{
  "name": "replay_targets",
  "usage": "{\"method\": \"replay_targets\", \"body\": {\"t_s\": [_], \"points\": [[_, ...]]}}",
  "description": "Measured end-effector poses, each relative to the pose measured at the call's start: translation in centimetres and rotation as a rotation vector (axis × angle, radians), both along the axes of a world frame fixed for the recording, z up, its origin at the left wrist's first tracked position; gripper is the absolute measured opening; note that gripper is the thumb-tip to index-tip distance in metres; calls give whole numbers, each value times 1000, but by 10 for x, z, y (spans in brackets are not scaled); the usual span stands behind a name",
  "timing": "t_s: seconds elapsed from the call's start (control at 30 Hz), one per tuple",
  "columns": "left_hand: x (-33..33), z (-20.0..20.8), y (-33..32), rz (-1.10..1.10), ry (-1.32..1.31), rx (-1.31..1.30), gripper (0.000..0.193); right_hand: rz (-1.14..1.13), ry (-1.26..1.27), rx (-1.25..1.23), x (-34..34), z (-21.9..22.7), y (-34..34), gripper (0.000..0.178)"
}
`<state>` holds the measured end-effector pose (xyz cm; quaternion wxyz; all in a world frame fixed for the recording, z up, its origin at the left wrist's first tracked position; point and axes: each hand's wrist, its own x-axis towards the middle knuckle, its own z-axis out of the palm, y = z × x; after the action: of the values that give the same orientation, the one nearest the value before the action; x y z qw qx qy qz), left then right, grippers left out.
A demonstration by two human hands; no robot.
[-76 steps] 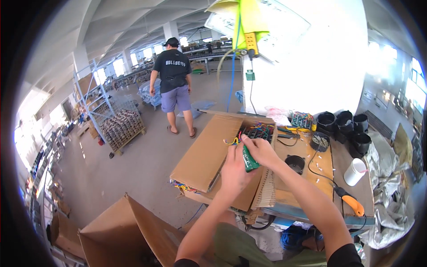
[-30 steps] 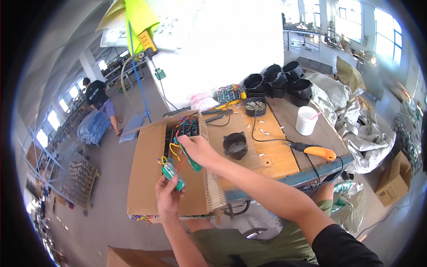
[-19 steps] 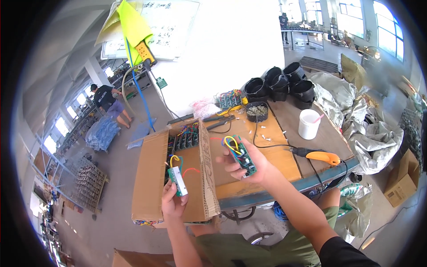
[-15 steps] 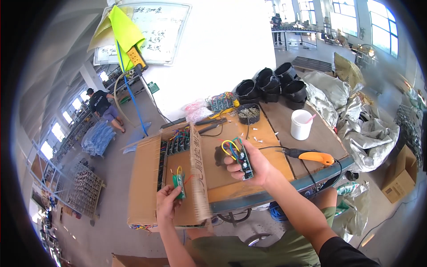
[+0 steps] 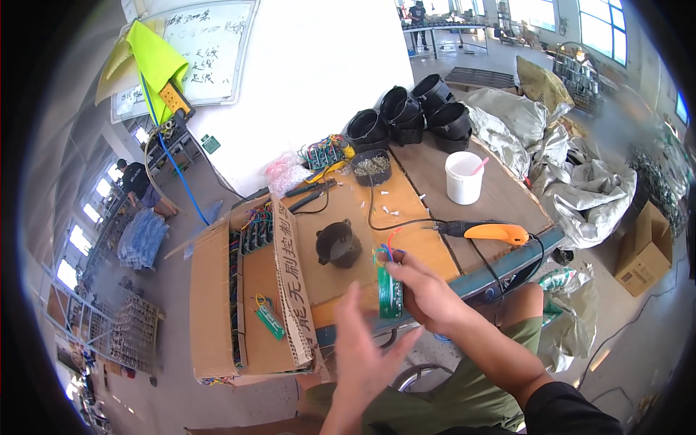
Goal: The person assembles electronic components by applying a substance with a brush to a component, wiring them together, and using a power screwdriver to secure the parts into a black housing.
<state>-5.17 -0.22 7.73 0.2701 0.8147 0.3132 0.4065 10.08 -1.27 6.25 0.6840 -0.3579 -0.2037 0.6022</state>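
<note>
My right hand [image 5: 426, 293] holds a green circuit board [image 5: 388, 291] with coloured wires at its top, over the near edge of the wooden table [image 5: 406, 210]. Just left of the board, my left hand [image 5: 362, 348] is raised with its fingers spread and holds nothing. A second green circuit board [image 5: 269, 320] with a yellow wire loop lies in the open cardboard box [image 5: 217, 304] to my left. More wired boards [image 5: 255, 228] stand in a row at the box's far end.
On the table are a black round housing [image 5: 338, 244], an orange-handled tool [image 5: 493, 233] with a black cable, a white cup [image 5: 464, 177], a black bowl of screws [image 5: 372, 166] and several black housings [image 5: 413, 112]. Silver bags [image 5: 580, 188] lie to the right. A person [image 5: 134, 181] stands far left.
My left hand let go of its circuit board, which now lies in the cardboard box, and moved right toward my right hand. My right hand brought its board nearer to me.
</note>
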Motion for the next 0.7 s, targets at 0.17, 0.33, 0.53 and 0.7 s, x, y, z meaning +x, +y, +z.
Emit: {"method": "replay_targets", "body": {"t_s": [0.17, 0.33, 0.53, 0.7], "points": [[26, -47, 20, -307, -158, -437, 54, 64, -267, 54, 19, -8, -20, 40], [40, -66, 16, -389, -285, -553, 39, -176, -529, 89, 28, -17, -21, 33], [44, -76, 22, -265, -264, -408, 41, -303, -665, 81, 20, -30, -16, 34], [39, -81, 23, -388, -726, -1012, 41, -429, -905, 113, 4, -35, -25, 22]]}}
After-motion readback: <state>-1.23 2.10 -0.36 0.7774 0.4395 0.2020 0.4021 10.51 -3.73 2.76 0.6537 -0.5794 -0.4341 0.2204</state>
